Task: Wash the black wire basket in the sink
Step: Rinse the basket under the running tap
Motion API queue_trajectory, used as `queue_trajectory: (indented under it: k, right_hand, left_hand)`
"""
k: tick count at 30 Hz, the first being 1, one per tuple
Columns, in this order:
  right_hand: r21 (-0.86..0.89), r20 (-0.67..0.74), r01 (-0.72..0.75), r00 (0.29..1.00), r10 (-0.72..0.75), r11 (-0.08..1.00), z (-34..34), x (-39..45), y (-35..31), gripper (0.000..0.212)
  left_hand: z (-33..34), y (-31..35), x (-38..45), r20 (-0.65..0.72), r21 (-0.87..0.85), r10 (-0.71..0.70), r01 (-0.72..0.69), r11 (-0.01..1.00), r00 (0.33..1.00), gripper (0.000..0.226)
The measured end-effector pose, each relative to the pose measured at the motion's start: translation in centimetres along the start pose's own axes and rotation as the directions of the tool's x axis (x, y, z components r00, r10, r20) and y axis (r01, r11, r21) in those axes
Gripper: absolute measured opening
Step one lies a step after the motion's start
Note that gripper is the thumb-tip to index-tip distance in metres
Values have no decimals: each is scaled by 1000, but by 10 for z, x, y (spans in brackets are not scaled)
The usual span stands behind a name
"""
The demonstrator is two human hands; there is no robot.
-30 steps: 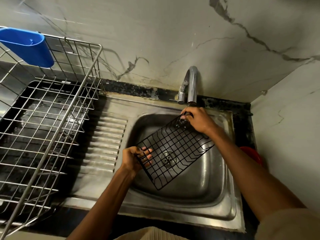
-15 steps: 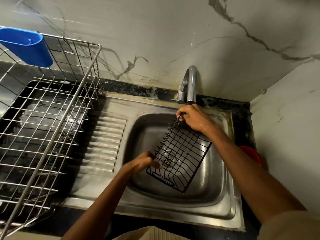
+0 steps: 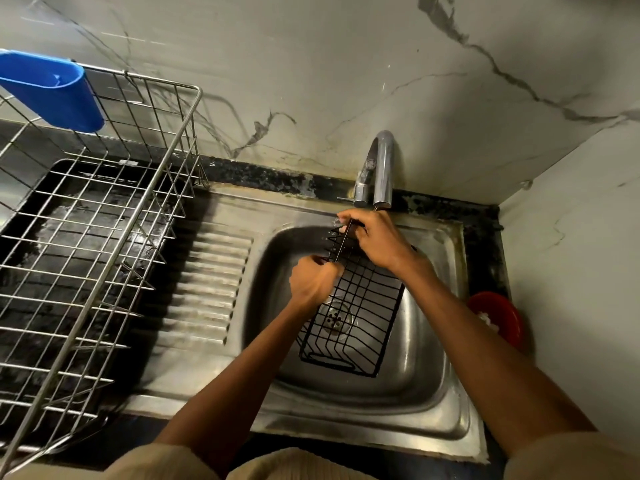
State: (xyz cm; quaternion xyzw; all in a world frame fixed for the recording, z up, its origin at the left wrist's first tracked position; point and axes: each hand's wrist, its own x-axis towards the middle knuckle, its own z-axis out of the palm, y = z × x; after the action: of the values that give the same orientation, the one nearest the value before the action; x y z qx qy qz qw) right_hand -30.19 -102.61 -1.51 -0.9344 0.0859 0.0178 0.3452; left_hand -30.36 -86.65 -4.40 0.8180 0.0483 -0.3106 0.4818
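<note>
The black wire basket is held tilted over the steel sink, its far end up under the tap and its near end low in the bowl above the drain. My right hand grips the far top edge just below the spout. My left hand holds the basket's left rim a little lower down, fingers curled around the wire. Small splashes of water show at the far end.
A large steel dish rack stands on the left, with a blue plastic holder hung on its back rim. The ribbed drainboard lies between rack and bowl. A red bowl sits at the right by the wall.
The basket has turned from nearly flat to steeply tilted, far end raised toward the tap. My left hand has moved up the left rim toward my right hand.
</note>
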Motion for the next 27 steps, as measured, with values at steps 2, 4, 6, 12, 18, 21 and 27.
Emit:
queue_trajectory:
  k: [2,4,6,12,18,21,27]
  right_hand:
    - [-24,-27,-22,999,21,999,0,0,7,31]
    - [-75,-40,-76,997,73,994,-6,-5,19,23]
    - [-127,-44,-126,992,122,984,-12,-12,32,21]
    - [-281,14,-114,992,123,953,-9,-18,32,25]
    - [-358,82,102,994,-77,928,14,-6,-12,33]
    - [-348,111,120,990,-86,930,15,-5,-11,30]
    - [-326,105,-7,994,44,945,3,-14,17,20]
  left_hand:
    - [-2,0,0,-13,-55,-15,15,998,1000,16]
    - [-6,-2,1,-32,-116,-46,42,992,998,12]
    - [-12,-4,1,-34,-184,-84,76,980,996,21]
    - [-13,-13,1,20,-216,-140,141,966,990,39]
    - [-2,-14,-10,107,-216,-170,190,958,980,28]
    - [-5,-17,-11,116,-263,-194,218,940,974,41]
    - [-23,-36,-10,86,-437,-231,245,865,969,19]
